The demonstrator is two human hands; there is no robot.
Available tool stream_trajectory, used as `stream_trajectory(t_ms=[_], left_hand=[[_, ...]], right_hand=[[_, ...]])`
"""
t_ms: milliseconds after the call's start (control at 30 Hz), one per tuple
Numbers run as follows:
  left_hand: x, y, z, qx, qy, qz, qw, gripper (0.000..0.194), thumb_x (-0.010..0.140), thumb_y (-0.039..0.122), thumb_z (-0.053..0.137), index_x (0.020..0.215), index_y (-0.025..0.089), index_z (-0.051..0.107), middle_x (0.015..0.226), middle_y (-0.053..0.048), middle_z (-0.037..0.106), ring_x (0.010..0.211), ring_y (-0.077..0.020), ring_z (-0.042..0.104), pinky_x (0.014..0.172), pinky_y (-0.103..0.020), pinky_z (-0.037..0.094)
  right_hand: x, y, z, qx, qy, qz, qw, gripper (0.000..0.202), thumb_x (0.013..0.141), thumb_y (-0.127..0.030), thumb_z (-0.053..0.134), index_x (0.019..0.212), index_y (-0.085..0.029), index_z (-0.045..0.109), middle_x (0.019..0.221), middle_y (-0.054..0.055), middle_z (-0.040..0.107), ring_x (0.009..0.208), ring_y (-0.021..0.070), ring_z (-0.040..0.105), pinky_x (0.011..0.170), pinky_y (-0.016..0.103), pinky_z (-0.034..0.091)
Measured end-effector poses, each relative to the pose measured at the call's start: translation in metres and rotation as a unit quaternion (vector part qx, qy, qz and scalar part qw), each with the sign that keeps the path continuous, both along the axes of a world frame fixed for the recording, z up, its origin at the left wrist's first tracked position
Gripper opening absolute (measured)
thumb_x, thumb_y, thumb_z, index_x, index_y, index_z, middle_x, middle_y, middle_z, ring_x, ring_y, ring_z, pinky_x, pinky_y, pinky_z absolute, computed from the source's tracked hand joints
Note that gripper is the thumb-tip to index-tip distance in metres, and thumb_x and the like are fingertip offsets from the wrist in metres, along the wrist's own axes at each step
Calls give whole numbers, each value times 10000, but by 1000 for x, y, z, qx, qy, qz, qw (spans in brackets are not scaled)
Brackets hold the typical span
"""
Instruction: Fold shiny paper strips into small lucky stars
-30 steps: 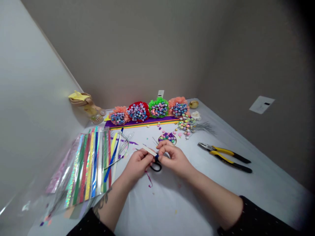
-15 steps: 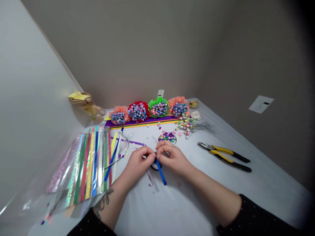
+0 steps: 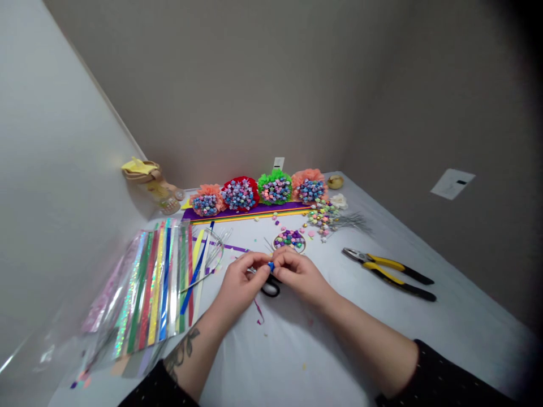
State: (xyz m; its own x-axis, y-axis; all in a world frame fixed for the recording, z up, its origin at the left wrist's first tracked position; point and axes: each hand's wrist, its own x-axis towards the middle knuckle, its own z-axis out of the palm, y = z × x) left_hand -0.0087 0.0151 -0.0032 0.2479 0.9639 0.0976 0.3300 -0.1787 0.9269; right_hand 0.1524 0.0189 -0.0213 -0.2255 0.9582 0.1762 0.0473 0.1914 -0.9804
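Between the fingertips of both hands sits a small blue paper strip (image 3: 271,266), folded up so that only a short piece shows. My left hand (image 3: 245,277) pinches it from the left, thumb and fingers closed. From the other side my right hand (image 3: 299,273) pinches it too, its fingers curled. Under the hands, a black scissors handle (image 3: 270,290) shows in part; the rest is hidden. Just beyond the hands stands a round dish of small paper stars (image 3: 289,239), mostly purple. A curled purple scrap (image 3: 258,312) lies below my left hand.
Yellow-and-black pliers (image 3: 390,271) lie at right. Clear packs of coloured strips (image 3: 148,288) cover the left, with loose strips (image 3: 196,277) beside them. Star-filled paper flowers (image 3: 240,193) line the back. More stars (image 3: 323,217) and thin wires (image 3: 354,221) lie behind right.
The blue strip's long tail, which hung down below the fingers, no longer shows; only a small folded piece is visible. The scissors handle is more exposed. The hands stay close together.
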Motion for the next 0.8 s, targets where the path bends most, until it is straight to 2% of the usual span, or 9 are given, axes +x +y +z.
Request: stream_trajectory(t_ms=[67,167,333,467,600,800], left_hand=[[-1,0,-1,49,19,-25,998,220,802,206,550,990,193,664,949,-61,662,850,-166,604,693,-247,483],[-2,1,-2,116,47,-45,991,218,811,161,532,952,207,691,903,-59,667,865,-167,603,783,-283,469],[0,-1,1,139,53,-18,989,190,794,146,534,880,200,695,850,-55,669,817,-169,605,759,-287,474],[1,-3,1,114,44,0,992,173,782,163,544,860,193,696,838,-54,667,793,-166,606,711,-264,479],[2,-2,0,36,18,9,999,177,779,208,554,892,182,687,893,-62,658,812,-166,608,645,-230,484],[3,1,3,-43,-8,27,999,104,723,236,579,668,150,600,643,4,564,601,-118,530,532,-202,432]], right_hand=[[0,1,-1,-8,9,4,1000,114,711,-221,556,609,-179,526,810,29,497,782,161,512,729,296,409],[0,1,-1,-17,15,7,1000,134,701,-234,552,587,-178,510,791,27,484,779,165,504,726,300,403],[-1,0,1,-29,15,5,999,133,698,-247,558,590,-175,528,781,28,486,773,165,500,732,305,394],[0,0,2,-23,12,1,1000,139,712,-250,548,595,-180,521,764,23,489,761,163,499,728,305,395],[1,-1,3,15,-17,-17,1000,123,721,-224,536,606,-182,519,784,30,495,769,166,504,722,307,402],[2,-3,7,79,-84,-30,993,86,721,-145,526,647,-187,543,815,28,505,799,162,520,757,304,403]])
